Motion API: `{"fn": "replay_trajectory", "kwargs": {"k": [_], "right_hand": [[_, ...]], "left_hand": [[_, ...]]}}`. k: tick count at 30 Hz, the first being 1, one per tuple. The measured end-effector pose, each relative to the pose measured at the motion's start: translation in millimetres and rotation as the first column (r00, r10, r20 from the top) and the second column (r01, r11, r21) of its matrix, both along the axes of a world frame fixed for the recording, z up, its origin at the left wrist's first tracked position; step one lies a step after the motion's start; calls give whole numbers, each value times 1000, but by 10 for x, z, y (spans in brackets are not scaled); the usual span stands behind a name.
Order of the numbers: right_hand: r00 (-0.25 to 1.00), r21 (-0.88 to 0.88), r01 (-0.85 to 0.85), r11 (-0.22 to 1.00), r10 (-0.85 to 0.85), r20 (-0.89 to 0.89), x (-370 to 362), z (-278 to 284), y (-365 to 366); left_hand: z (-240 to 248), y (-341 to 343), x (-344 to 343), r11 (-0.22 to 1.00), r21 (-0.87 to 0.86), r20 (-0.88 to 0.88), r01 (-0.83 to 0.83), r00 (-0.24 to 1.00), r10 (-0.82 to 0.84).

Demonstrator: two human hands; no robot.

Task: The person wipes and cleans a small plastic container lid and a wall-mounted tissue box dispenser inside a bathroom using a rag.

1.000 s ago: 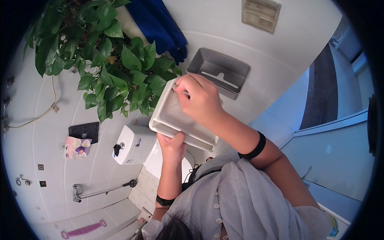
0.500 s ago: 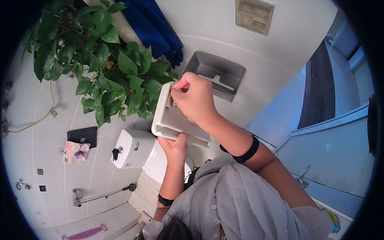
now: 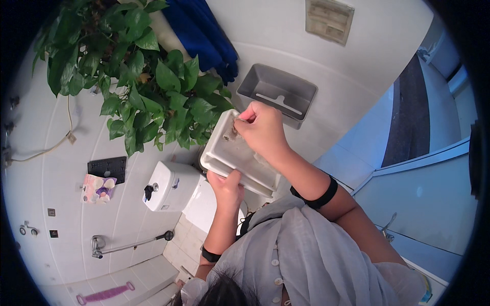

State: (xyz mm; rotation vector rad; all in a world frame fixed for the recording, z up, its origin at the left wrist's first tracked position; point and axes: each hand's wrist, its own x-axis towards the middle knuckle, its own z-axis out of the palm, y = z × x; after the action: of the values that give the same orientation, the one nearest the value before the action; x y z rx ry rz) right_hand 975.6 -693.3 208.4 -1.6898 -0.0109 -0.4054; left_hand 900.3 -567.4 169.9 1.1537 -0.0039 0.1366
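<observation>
We stand in a bathroom with white tiled walls [image 3: 130, 224], where a leafy green plant [image 3: 167, 77] spreads across the upper left. Below its leaves sits a white toilet [image 3: 190, 184], with a blue cloth [image 3: 201, 30] hanging at the top, beside the plant. Between the plant and our body we hold a shallow white tray [image 3: 238, 157], tilted, its near side toward us; a grey basket [image 3: 279, 81] lies just beyond. Our left hand [image 3: 226, 188] grips the tray's lower edge, thumb over the rim, the other fingers mostly hidden underneath. Our right hand [image 3: 264, 127] is over the tray's upper corner, fingertips pinched together on a crumpled greyish scrap [image 3: 229, 134] against the inside.
</observation>
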Motion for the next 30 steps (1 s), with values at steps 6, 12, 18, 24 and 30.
{"fn": "replay_trajectory", "kwargs": {"k": [6, 12, 18, 24, 30], "right_hand": [[998, -58, -28, 998, 24, -64, -48, -244, 20], [979, -28, -146, 989, 141, -146, -167, -541, -80], [838, 396, -488, 778, 544, -38, -91, -441, -514], [717, 612, -593, 524, 689, 105, -102, -357, -681], [724, 705, -571, 420, 663, 192, -72, -358, -670]], "left_hand": [[46, 78, -16, 997, -20, 0, -74, 997, 74], [160, 351, 92, 989, -17, 88, -150, 985, 151], [254, 638, 62, 983, -103, 56, -151, 986, 157], [326, 794, 13, 973, -208, 46, -100, 993, 112], [389, 688, -23, 949, -309, 55, -57, 995, 78]]}}
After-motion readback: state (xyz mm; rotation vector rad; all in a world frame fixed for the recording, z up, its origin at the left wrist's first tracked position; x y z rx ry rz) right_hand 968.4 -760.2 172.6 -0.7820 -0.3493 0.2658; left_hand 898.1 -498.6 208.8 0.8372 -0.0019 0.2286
